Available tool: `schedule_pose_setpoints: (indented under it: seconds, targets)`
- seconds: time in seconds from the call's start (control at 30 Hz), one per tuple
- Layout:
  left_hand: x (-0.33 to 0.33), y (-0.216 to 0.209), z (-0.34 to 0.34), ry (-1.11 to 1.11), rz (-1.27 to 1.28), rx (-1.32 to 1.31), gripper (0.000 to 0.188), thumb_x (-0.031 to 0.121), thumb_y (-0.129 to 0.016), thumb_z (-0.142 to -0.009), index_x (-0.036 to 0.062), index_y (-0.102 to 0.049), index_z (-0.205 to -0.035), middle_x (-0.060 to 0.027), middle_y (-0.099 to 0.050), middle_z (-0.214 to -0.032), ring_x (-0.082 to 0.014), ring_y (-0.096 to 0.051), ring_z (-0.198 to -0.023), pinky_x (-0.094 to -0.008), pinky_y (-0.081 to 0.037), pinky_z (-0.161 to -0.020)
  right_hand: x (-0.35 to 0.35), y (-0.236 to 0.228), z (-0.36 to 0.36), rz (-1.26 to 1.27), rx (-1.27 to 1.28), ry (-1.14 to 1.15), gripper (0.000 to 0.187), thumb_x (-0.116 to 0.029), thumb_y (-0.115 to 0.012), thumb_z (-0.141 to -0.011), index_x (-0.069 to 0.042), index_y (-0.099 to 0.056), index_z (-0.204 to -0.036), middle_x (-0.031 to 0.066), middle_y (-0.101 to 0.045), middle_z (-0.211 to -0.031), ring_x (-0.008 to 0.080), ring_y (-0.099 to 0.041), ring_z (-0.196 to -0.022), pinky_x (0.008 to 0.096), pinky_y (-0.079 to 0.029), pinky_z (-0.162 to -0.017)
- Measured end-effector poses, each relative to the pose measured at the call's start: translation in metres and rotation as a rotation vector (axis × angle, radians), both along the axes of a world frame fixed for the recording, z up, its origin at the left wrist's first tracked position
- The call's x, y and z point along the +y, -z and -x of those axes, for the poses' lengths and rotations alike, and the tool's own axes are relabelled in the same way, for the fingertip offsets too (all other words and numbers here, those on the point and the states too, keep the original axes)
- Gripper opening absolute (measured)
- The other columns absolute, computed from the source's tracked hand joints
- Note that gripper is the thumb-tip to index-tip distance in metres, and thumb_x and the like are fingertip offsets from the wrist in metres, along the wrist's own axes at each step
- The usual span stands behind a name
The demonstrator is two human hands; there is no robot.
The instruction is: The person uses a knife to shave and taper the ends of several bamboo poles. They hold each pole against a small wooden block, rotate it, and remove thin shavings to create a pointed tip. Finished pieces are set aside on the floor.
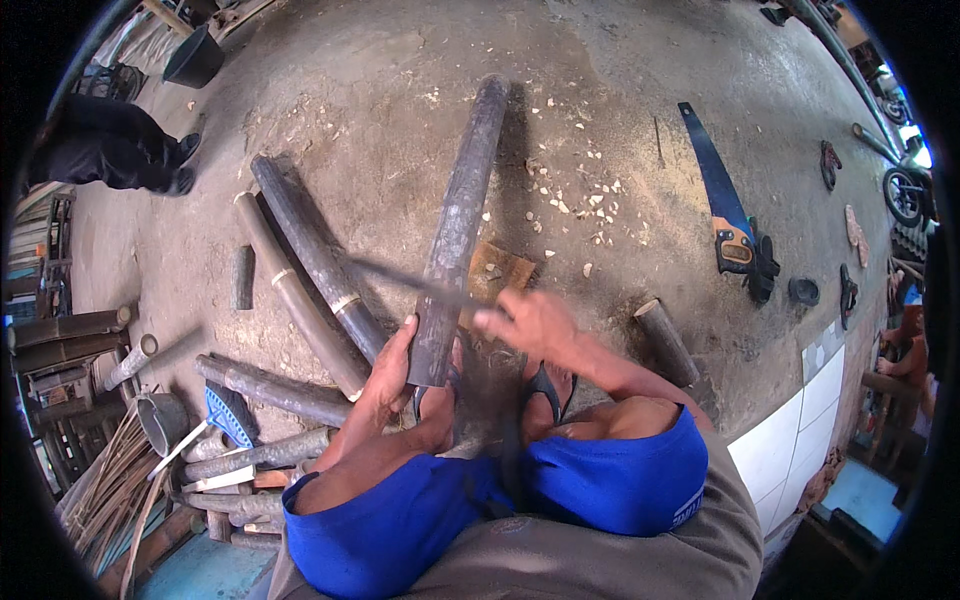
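Head view: left hand (387,368) cupped against pole (462,210), right hand (532,325) around knife (405,279)

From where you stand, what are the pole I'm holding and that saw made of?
Pole: perhaps bamboo, matte dark brown with pale scuffs; straight and round, but no hollow end shows. Saw: dark, flat blade, likely metal; handle possibly wood, given its orange-brown colour.

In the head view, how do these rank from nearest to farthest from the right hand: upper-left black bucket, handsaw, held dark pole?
1. Held dark pole, immediately left.
2. Handsaw, on the right.
3. Black bucket, far upper left.
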State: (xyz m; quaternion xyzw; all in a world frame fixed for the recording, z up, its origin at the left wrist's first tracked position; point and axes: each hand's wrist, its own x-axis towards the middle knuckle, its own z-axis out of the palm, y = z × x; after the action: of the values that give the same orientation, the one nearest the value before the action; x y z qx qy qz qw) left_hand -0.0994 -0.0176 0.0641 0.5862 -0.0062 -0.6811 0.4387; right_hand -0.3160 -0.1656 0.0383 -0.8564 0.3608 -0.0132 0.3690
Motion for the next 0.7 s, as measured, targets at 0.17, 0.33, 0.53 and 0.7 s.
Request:
schedule_pose_setpoints:
  seconds: [0.17,0.33,0.53,0.7]
  targets:
    - [0.02,0.027,-0.006,0.073,0.045,-0.055,0.051,0.04,-0.036,-0.111,0.0001,-0.06,-0.132,-0.0128,-0.07,-0.114,-0.0214,-0.07,-0.098,-0.034,-0.057,-0.086,-0.006,0.006,0.006,0.013,0.05,-0.063,0.073,-0.072,-0.049,-0.095,-0.001,-0.065,-0.092,0.0266,-0.069,-0.076,0.0476,-0.07,-0.075,0.0567,-0.055,-0.064]
    - [0.016,0.004,-0.005,0.095,0.057,0.015,0.055,0.046,-0.036,-0.112,0.0006,-0.059,-0.134,-0.0126,-0.069,-0.117,-0.0212,-0.069,-0.1,-0.0339,-0.057,-0.087,0.01,-0.035,-0.003,-0.116,0.218,-0.16,0.079,-0.078,-0.047,-0.092,-0.002,-0.068,-0.095,0.0266,-0.071,-0.092,0.0434,-0.072,-0.088,0.0516,-0.058,-0.07]
    - [0.016,-0.001,0.003,-0.11,0.057,0.263,0.056,0.046,-0.032,-0.112,0.0014,-0.052,-0.139,-0.0156,-0.069,-0.114,-0.0258,-0.071,-0.094,-0.0396,-0.06,-0.082,-0.027,-0.003,0.001,-0.056,-0.018,0.26,0.071,-0.071,-0.054,-0.093,-0.002,-0.068,-0.087,0.0281,-0.068,-0.072,0.0483,-0.07,-0.072,0.0575,-0.055,-0.063]
    - [0.012,-0.002,0.009,-0.155,-0.038,0.207,0.059,0.049,-0.03,-0.111,0.0006,-0.052,-0.137,-0.0179,-0.07,-0.106,-0.0281,-0.071,-0.085,-0.0426,-0.061,-0.078,0.016,-0.002,0.011,-0.037,-0.063,-0.123,0.068,-0.07,-0.056,-0.093,-0.004,-0.066,-0.085,0.0248,-0.067,-0.07,0.0473,-0.069,-0.07,0.0555,-0.055,-0.062]
